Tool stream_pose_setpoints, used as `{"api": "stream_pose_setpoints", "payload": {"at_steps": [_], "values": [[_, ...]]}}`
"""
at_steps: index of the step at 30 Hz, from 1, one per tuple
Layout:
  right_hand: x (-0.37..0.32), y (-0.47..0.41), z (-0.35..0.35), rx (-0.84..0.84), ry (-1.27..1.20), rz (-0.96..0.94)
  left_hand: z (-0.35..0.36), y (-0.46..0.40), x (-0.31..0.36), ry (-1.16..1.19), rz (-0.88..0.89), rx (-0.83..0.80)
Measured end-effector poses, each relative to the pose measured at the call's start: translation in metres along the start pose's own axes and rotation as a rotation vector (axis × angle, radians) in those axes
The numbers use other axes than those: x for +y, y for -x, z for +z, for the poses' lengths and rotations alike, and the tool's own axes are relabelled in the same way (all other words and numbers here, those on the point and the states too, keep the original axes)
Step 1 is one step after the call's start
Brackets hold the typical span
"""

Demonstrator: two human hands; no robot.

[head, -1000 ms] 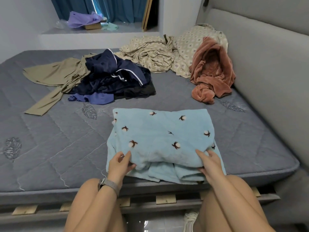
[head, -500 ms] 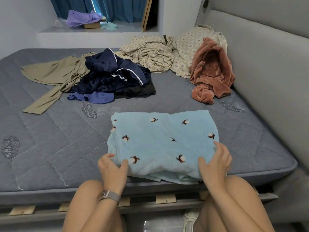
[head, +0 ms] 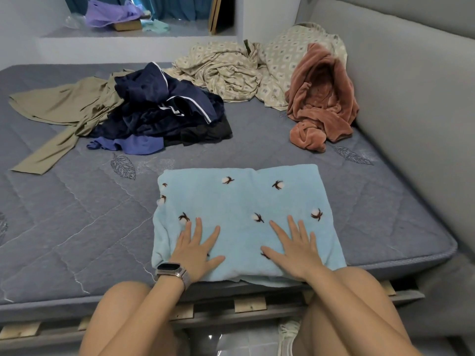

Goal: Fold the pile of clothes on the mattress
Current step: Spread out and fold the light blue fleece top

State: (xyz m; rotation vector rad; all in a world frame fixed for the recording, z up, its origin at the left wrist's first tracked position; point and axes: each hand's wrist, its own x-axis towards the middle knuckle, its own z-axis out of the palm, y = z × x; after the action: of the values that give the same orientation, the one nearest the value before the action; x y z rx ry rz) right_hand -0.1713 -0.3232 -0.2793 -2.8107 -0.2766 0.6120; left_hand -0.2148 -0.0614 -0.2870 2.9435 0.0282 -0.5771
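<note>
both hands lie flat, fingers straight and spread, on the folded light blue cloth [head: 239, 201] at the near edge of the mattress [head: 64, 227]: left hand [head: 196, 249], right hand [head: 295, 249]. behind it, well apart, sits the dark pile of clothes [head: 164, 114].

A folded light-blue towel [head: 241, 217] lies at the mattress's [head: 64, 227] near edge. The left hand [head: 196, 249], with a watch [head: 171, 271] on its wrist, and the right hand [head: 295, 249] rest flat on it, fingers spread. Toward the far edge lie a pile of dark clothes [head: 164, 116], an olive garment [head: 61, 111], a patterned sheet [head: 231, 70] and a pink robe [head: 321, 104].
</note>
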Motion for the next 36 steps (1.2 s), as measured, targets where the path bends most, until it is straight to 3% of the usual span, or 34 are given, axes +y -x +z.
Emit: {"api": "stream_pose_setpoints", "payload": {"at_steps": [2, 3, 5, 7, 8, 10, 13, 16, 19, 23, 27, 29, 33, 36], "values": [[-0.001, -0.002, -0.004, 0.084, -0.036, -0.017, -0.001, 0.000, 0.001, 0.111, 0.013, 0.035], [-0.002, -0.005, -0.008, 0.204, -0.081, -0.029, -0.004, 0.000, 0.002, 0.279, -0.006, 0.116], [-0.005, -0.017, -0.020, 0.510, -0.190, -0.045, -0.012, -0.002, 0.005, 0.649, -0.062, 0.484], [-0.003, -0.039, -0.032, 0.690, -0.258, -0.008, -0.023, -0.009, 0.003, 0.655, -0.164, 0.903], [0.000, -0.051, -0.039, 0.736, -0.275, 0.035, -0.030, -0.014, -0.001, 0.619, -0.216, 0.999], [0.009, -0.074, -0.053, 0.805, -0.346, 0.145, -0.039, -0.032, -0.021, 0.674, -0.328, 0.963], [0.022, -0.103, -0.078, 0.792, -0.649, 0.307, -0.045, -0.062, -0.052, 0.808, -0.425, 0.793], [0.037, -0.134, -0.089, 0.513, -1.006, 0.490, -0.055, -0.082, -0.062, 1.080, -0.573, 0.678], [0.037, -0.152, -0.088, 0.305, -1.003, 0.489, -0.058, -0.099, -0.065, 1.232, -0.642, 0.617], [0.044, -0.167, -0.090, 0.425, -0.809, 0.412, -0.062, -0.115, -0.065, 1.151, -0.687, 0.733], [0.071, -0.172, -0.103, 0.687, -0.868, 0.489, -0.069, -0.112, -0.077, 1.519, -0.698, 0.870], [0.078, -0.174, -0.101, 0.688, -0.843, 0.492, -0.068, -0.111, -0.078, 1.542, -0.657, 0.830], [0.080, -0.164, -0.099, 0.365, -1.100, 0.538, -0.071, -0.108, -0.089, 1.742, -0.625, 0.524], [0.091, -0.151, -0.105, 0.175, -1.199, 0.540, -0.068, -0.103, -0.111, 1.848, -0.564, 0.415]]}}
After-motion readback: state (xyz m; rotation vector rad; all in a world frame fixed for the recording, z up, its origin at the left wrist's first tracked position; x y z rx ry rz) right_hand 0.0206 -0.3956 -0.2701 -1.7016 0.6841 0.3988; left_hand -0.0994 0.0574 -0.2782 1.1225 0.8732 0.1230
